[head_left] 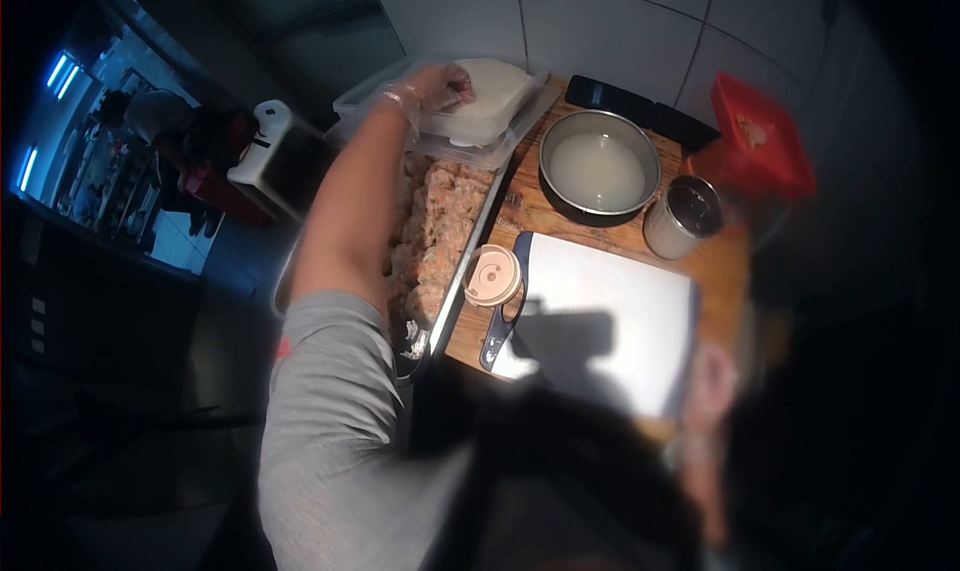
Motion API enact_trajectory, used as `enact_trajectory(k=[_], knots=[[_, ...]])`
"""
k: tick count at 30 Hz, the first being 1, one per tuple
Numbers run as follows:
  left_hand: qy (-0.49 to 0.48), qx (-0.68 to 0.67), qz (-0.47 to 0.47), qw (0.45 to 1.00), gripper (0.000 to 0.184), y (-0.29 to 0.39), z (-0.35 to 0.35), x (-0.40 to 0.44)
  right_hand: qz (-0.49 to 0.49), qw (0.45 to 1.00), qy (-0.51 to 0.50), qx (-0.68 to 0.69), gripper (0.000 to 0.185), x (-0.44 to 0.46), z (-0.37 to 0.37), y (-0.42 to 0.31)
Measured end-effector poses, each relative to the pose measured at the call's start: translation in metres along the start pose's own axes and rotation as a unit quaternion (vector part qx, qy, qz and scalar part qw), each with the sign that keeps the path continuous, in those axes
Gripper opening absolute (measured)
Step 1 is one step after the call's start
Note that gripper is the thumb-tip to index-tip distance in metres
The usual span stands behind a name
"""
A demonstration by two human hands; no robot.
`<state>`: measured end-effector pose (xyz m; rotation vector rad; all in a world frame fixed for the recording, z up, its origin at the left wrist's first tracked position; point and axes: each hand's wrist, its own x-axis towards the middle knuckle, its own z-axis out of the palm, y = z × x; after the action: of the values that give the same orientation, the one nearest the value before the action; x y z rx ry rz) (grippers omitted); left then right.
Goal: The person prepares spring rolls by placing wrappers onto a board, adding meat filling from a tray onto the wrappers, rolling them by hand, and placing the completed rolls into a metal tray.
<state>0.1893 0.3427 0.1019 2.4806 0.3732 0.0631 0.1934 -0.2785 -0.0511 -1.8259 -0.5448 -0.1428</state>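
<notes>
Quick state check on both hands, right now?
Left hand: fingers bent at the white sheets; can't tell whether it grips any.
Right hand: blurred, by the edge of the white board; open or closed can't be told.

The head camera looks forward and down over the cutting board (pixel 625 296)

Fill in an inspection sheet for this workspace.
Surface: wooden table, with a white cutting board on it, shadow across the board.
Job's things: white sheets in a clear container; what looks like minced meat in a tray.
Clutter: bowl of cloudy liquid, metal cup, red container, round beige object by the board's handle.
Grippers: left hand at the sheets, grip unclear; right hand blurred by the board's right edge.
Cables: nothing seen.
Surroundings: tiled wall behind; another person far left.
</notes>
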Motion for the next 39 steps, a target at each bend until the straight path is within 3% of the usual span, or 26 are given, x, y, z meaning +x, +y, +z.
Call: enact_trajectory(k=[2, 5, 8, 11, 17, 20, 26, 39], knots=[[0.004, 0.097, 0.052, 0.994, 0.024, -0.012, 0.002, 0.007, 0.010, 1.000, 0.011, 0.000, 0.015, -0.001, 0.001, 0.004], [0.003, 0.219, 0.064, 0.974, 0.026, 0.035, 0.004, -0.009, 0.010, 1.000, 0.022, -0.015, 0.015, 0.000, 0.003, -0.001], [0.010, 0.253, 0.026, 0.967, 0.026, 0.053, 0.004, -0.013, 0.024, 1.000, 0.013, -0.009, 0.015, 0.004, 0.004, -0.007], [-0.003, 0.191, 0.065, 0.980, 0.023, 0.029, -0.007, -0.003, 0.005, 1.000, -0.005, -0.013, 0.014, 0.007, 0.003, -0.013], [0.018, -0.020, -0.016, 1.000, 0.015, -0.001, 0.002, -0.001, 0.011, 1.000, 0.002, -0.001, 0.015, 0.005, 0.003, -0.014], [0.061, 0.023, 0.037, 0.997, 0.011, 0.010, 0.007, -0.004, -0.005, 1.000, -0.009, -0.024, 0.015, 0.007, 0.002, -0.017], [0.053, 0.066, 0.041, 0.996, 0.014, 0.014, 0.009, -0.003, -0.011, 0.999, -0.012, -0.030, 0.016, 0.007, 0.001, -0.019], [0.046, 0.096, -0.054, 0.993, 0.035, 0.033, 0.008, -0.010, -0.021, 1.000, 0.007, -0.016, 0.014, 0.007, 0.003, -0.018]])
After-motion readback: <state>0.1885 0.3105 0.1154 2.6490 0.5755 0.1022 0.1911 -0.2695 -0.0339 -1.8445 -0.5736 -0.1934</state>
